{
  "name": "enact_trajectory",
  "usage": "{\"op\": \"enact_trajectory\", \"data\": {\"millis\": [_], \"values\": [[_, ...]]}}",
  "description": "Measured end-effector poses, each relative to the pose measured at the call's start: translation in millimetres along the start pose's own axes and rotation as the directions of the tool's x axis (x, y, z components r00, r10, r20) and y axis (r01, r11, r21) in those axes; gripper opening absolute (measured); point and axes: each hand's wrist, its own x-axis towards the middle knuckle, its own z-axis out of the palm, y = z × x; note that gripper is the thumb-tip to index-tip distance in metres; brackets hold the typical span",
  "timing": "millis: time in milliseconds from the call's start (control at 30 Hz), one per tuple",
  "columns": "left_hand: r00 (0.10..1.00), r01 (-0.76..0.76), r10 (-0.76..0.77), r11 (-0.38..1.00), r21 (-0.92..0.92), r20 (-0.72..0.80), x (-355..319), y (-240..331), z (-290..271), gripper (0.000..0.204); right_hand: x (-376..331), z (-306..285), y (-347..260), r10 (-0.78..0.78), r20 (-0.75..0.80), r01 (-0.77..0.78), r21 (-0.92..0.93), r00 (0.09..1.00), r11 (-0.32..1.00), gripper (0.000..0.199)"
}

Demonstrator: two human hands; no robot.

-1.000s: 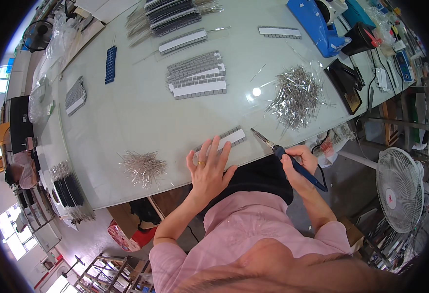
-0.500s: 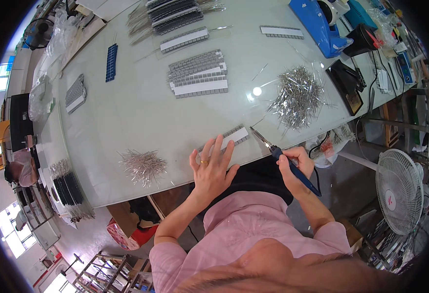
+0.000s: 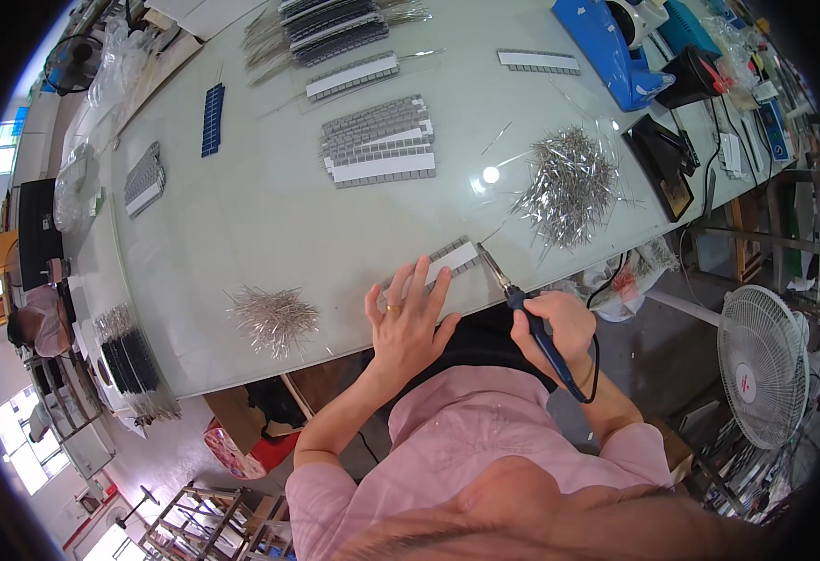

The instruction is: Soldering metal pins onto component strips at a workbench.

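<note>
My left hand (image 3: pixel 406 323) lies flat with fingers spread, pressing a strip of small grey cells with a white band (image 3: pixel 455 262) onto the table near its front edge. The fingers cover the strip's left part. In my right hand (image 3: pixel 564 329) is a soldering iron (image 3: pixel 516 297), its dark blue handle held in closed fingers. The iron's tip is at the strip's right end; contact is too small to make out. A thin wire reaches up and right from there toward a heap of silvery metal wires (image 3: pixel 573 187).
A second wire heap (image 3: pixel 277 318) lies left of my left hand. Beyond are stacked grey strips (image 3: pixel 379 150), a dark blue strip (image 3: pixel 213 120) and a bundle of wired strips (image 3: pixel 335 33). A black stand (image 3: pixel 657 168) and blue tape dispenser (image 3: pixel 606 51) occupy the right side.
My right hand has shifted slightly and turned, so the soldering iron's handle now points more steeply down toward me. Its tip stays near the strip's end. My left hand has hardly moved.
</note>
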Motion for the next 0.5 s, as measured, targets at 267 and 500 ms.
{"op": "enact_trajectory", "data": {"millis": [267,500], "values": [[1.0,-0.002,0.001,1.0,-0.02,-0.019,-1.6,-1.5,3.5,0.059,3.0,-7.4,3.3,-0.01,-0.014,0.01,-0.026,1.0,1.0,0.026],[0.999,-0.013,0.012,1.0,-0.026,-0.035,-1.1,-2.2,4.2,0.058,13.7,-10.8,1.8,0.005,0.074,-0.005,-0.003,0.997,1.0,0.024]]}}
